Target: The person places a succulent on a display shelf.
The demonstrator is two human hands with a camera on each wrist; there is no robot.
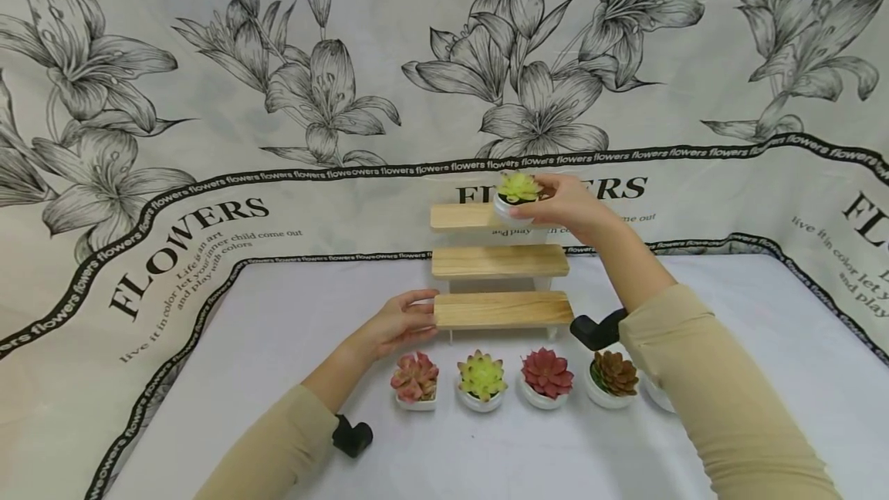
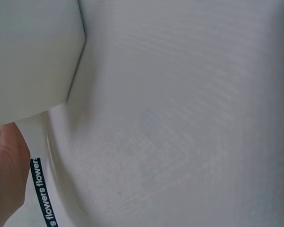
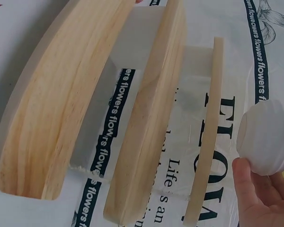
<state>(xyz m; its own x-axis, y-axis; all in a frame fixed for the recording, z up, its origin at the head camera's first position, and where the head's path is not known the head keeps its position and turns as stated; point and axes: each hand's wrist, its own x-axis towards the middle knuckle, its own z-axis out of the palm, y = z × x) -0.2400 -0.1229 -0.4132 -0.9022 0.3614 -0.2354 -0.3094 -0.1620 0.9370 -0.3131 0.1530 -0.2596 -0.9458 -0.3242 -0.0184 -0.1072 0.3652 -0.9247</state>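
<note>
A three-tier display stand with pale wooden shelves (image 1: pixel 501 309) and clear supports stands near the back of the table. My left hand (image 1: pixel 403 321) holds the left end of its lowest shelf; how far the fingers wrap round is partly hidden. Above the right part of the top shelf (image 1: pixel 464 216), my right hand (image 1: pixel 566 207) grips a small white pot with a yellow-green succulent (image 1: pixel 518 188). In the right wrist view the white pot (image 3: pixel 265 137) is tilted and off the shelf edge, with fingers against its side.
In front of the stand is a row of potted succulents: a pink one (image 1: pixel 415 378), a yellow-green one (image 1: pixel 481 378), a dark red one (image 1: pixel 546 375) and a brown one (image 1: pixel 613 376). Another white pot (image 1: pixel 658 393) is partly hidden by my right sleeve. A flower-printed cloth (image 1: pixel 347 214) hangs behind.
</note>
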